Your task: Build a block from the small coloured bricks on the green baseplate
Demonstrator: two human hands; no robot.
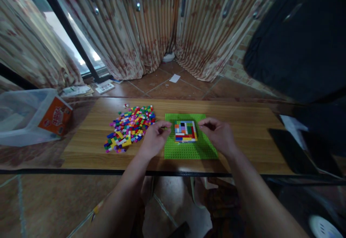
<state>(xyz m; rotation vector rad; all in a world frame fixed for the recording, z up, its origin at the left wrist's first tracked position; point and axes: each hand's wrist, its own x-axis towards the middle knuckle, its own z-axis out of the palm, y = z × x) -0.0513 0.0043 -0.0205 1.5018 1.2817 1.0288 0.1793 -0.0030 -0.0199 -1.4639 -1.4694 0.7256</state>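
Brick square (186, 131) on green studded baseplate (189, 153)

Small interlocking bricks in red, white, blue, yellow, green, orange and black make up the square, which lies flat near the middle of the baseplate, between both hands. It looks light and stiff, probably smooth hard plastic; gripped by opposite side walls it should hold together, though a brick at the rim could pop loose if pried upward. The baseplate is likely thin and slightly flexible, best steadied by its bare border.

The left hand (156, 137) is just beside the square's left side, fingers curled with thumb close to forefinger; whether the tips meet or hold a brick, I cannot tell. The right hand (218, 134) mirrors it near the right side, forefinger and thumb drawn together, and again anything between them is too small to make out.

Left of the baseplate, a loose heap of bricks (135, 122) spreads over the wood-grain table (243, 122). Beyond the table's left end stands a translucent plastic bin (21, 126) with an orange label (56, 117), its large white characters too blurred to read surely. Printed papers (105, 86) on the floor are illegible too, and no brand shows on the bricks.
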